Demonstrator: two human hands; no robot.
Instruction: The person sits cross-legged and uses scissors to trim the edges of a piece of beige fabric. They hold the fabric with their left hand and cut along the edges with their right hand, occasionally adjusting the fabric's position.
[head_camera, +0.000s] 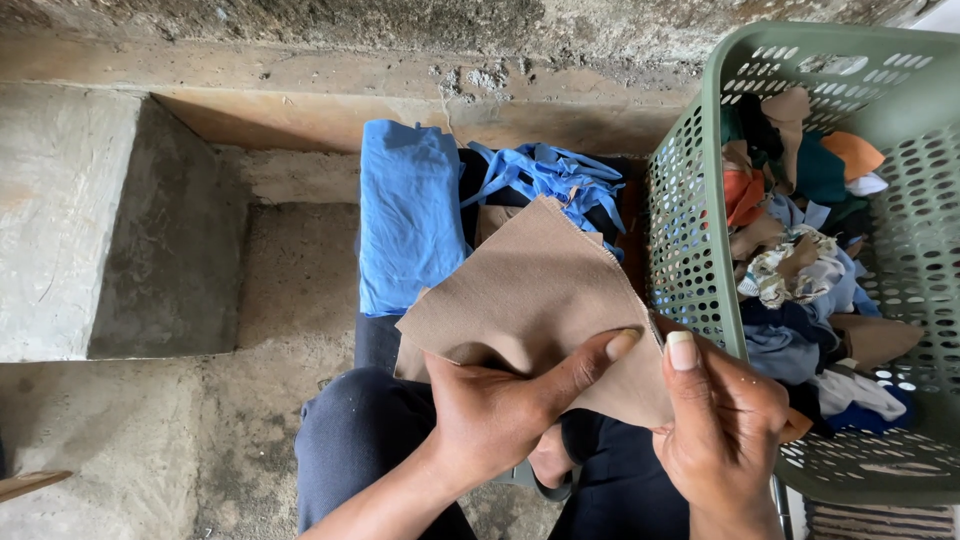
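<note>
**Tan cloth held in both hands above the lap**

A piece of tan cloth is held up in front of the person, over their knees in dark blue trousers. The left hand grips its lower edge from below, the thumb stretched out along the bottom right part of the fabric and the fingers curled in behind it. The right hand pinches the lower right corner, its thumb pressed on the front of the cloth just beside the left thumb tip. Both hands are closed on the cloth. The cloth spreads up and to the left from the hands like a tilted square, its top corner pointing away from the person.

Behind the cloth lies a folded bright blue garment and, to its right, a crumpled blue garment with straps, both resting on something dark. Just right of the cloth stands a green plastic basket with holes in its walls, filled with mixed clothes in orange, teal, tan, white and blue. The basket nearly touches the right hand.

The fingers of both hands are hidden behind the fabric. What the blue garments lie on is mostly covered. The basket is cut off at the right edge. A concrete step fills the left side, and the floor is rough and stained.
</note>
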